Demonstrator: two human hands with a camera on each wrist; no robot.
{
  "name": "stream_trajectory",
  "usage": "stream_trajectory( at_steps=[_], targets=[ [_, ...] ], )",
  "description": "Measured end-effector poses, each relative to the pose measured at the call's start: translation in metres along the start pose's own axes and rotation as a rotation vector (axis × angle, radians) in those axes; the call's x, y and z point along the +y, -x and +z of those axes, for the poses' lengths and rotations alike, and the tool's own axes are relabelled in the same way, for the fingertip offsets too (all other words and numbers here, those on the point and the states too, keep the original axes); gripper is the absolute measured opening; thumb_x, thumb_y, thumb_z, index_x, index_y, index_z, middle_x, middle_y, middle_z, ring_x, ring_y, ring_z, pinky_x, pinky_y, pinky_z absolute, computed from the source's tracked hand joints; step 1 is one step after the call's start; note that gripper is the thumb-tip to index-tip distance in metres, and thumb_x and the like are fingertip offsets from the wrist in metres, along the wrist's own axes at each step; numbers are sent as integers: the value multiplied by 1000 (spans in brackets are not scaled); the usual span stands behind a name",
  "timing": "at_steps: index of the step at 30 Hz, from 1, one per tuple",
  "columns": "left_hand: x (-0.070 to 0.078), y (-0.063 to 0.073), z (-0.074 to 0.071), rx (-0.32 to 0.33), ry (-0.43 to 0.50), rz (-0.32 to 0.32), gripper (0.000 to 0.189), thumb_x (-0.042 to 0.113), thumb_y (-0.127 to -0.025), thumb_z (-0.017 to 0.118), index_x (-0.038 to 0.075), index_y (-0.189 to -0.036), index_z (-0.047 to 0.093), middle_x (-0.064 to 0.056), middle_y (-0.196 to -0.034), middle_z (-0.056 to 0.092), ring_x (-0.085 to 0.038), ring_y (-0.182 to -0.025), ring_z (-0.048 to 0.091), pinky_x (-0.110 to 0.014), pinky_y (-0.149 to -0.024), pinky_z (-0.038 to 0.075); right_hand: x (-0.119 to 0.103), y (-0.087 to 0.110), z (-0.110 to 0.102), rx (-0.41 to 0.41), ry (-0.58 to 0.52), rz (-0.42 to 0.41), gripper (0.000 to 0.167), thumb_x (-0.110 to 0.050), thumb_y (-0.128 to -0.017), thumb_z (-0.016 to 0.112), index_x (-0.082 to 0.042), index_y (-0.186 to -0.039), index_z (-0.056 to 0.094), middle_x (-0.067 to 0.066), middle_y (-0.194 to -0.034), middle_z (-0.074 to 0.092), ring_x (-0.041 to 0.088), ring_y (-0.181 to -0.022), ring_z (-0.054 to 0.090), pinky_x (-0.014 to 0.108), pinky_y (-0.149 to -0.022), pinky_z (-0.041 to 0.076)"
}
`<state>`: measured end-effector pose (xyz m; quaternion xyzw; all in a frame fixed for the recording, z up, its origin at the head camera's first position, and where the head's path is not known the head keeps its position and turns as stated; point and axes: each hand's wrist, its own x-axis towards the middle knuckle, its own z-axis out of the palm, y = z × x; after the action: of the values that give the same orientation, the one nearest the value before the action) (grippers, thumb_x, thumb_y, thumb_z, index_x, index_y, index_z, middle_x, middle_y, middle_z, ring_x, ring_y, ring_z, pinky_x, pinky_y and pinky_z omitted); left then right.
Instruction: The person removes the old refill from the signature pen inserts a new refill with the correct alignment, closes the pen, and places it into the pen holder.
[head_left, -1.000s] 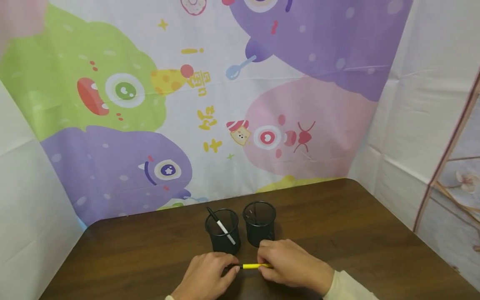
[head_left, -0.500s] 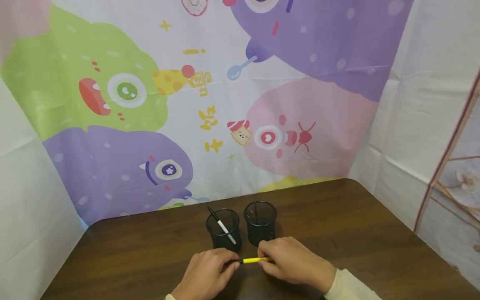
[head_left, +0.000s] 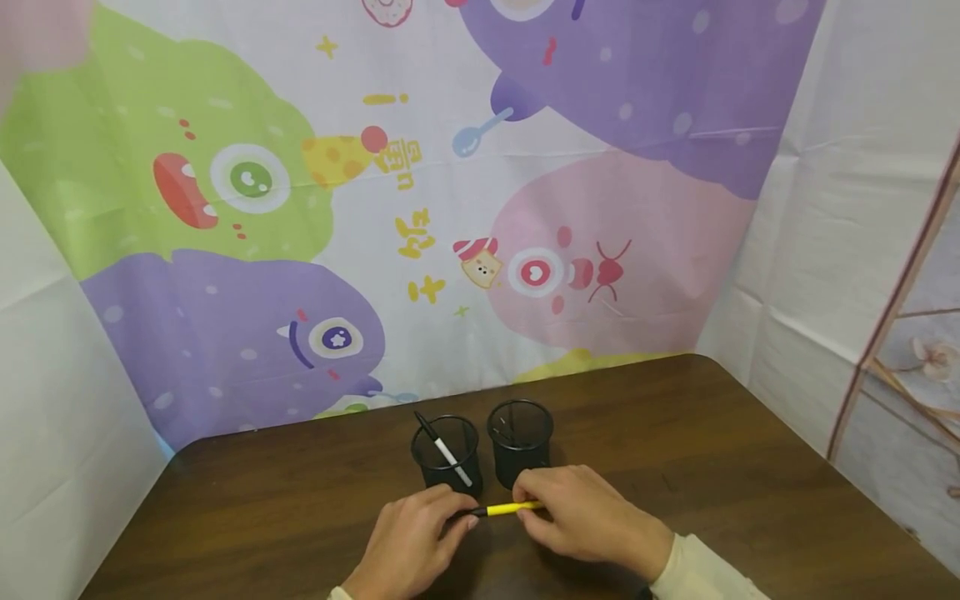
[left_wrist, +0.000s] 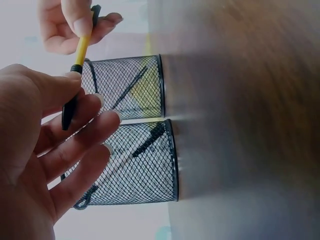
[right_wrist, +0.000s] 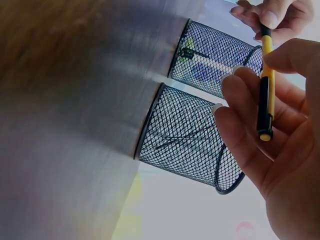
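A yellow ballpoint pen [head_left: 504,508] with a black tip end and a black clip is held level between both hands, just in front of two mesh cups. My left hand [head_left: 412,537] pinches its black tip end between thumb and fingers. My right hand [head_left: 588,515] pinches the yellow barrel near the clip end [right_wrist: 265,112]. Behind the left hand stands the left black mesh cup [head_left: 442,477], with a white marker [head_left: 452,462] with a black cap leaning in it. The right black mesh cup [head_left: 519,458] has thin dark items inside, whose kind I cannot tell.
The cups stand side by side on a dark wooden table [head_left: 300,483]. A cartoon-printed cloth [head_left: 435,350] hangs behind the table's back edge. White cloth panels [head_left: 810,250] flank it on both sides.
Both hands have moved slightly forward and up in the head view, towards the cups, carrying the pen between them. Their hold on it looks the same, and the cups have not moved.
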<state>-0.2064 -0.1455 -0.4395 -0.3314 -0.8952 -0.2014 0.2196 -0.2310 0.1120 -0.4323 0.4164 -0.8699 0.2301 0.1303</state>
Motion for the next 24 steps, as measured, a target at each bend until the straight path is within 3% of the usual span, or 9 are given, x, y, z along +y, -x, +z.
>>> stream_trajectory(
  at_steps=[7, 15, 24],
  targets=[
    [3, -3, -1, 36, 7, 22, 11, 26, -87, 80, 24, -97, 74, 19, -80, 58, 7, -59, 43, -13, -50, 38, -1, -1, -2, 12, 0, -37, 8, -28, -93, 73, -24, -91, 67, -21, -82, 58, -6, -65, 49, 14, -59, 45],
    [4, -2, -1, 85, 3, 57, 11, 22, -87, 80, 22, -96, 73, 19, -81, 59, 8, -60, 44, -11, -51, 39, -2, -1, 0, 47, 28, -104, 6, -25, -94, 73, -22, -93, 69, -19, -85, 61, -7, -68, 50, 12, -60, 45],
    [5, -1, -1, 95, 44, 48, 10, 20, -88, 79, 21, -95, 71, 17, -84, 62, 9, -61, 46, -11, -51, 40, -2, -2, 1, 63, 42, -139, 5, -26, -97, 68, -22, -94, 70, -19, -84, 59, -9, -68, 48, 10, -61, 44]
  ],
)
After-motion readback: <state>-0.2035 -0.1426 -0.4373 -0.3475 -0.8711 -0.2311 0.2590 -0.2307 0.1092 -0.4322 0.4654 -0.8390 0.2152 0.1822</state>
